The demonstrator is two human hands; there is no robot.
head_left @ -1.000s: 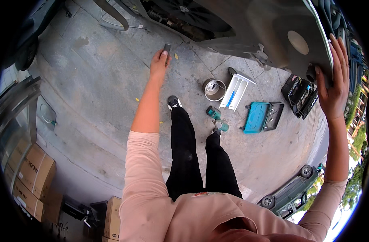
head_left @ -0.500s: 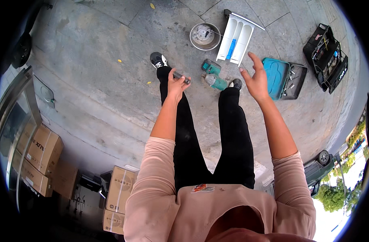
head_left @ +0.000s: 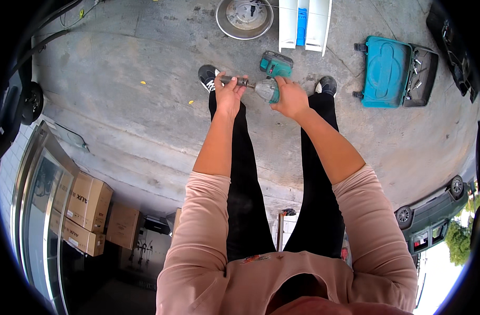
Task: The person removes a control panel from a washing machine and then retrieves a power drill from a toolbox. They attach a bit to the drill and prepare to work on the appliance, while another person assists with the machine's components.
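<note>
My left hand (head_left: 228, 97) is closed round a dark metal socket (head_left: 229, 80), which lies nearly level between thumb and fingers. Its right end meets the front shaft of a teal and grey cordless impact wrench (head_left: 265, 90); whether it is seated on the shaft I cannot tell. My right hand (head_left: 292, 98) grips the back of the wrench body, hiding part of it. The wrench's battery end (head_left: 277, 62) points away from me, toward the far side. Both hands are over the ground between my shoes.
Beyond the wrench are a metal basin (head_left: 227, 29) and a white drawer-like tray (head_left: 319, 26) with a blue insert. At right lie an open teal case (head_left: 384, 68) holding metal sockets and a black tool box (head_left: 452, 58). Cardboard boxes (head_left: 87, 202) stand at the lower left.
My right hand has gone from open in the air to gripping the impact wrench. The socket in my left hand has come up against the wrench's front. My view has shifted.
</note>
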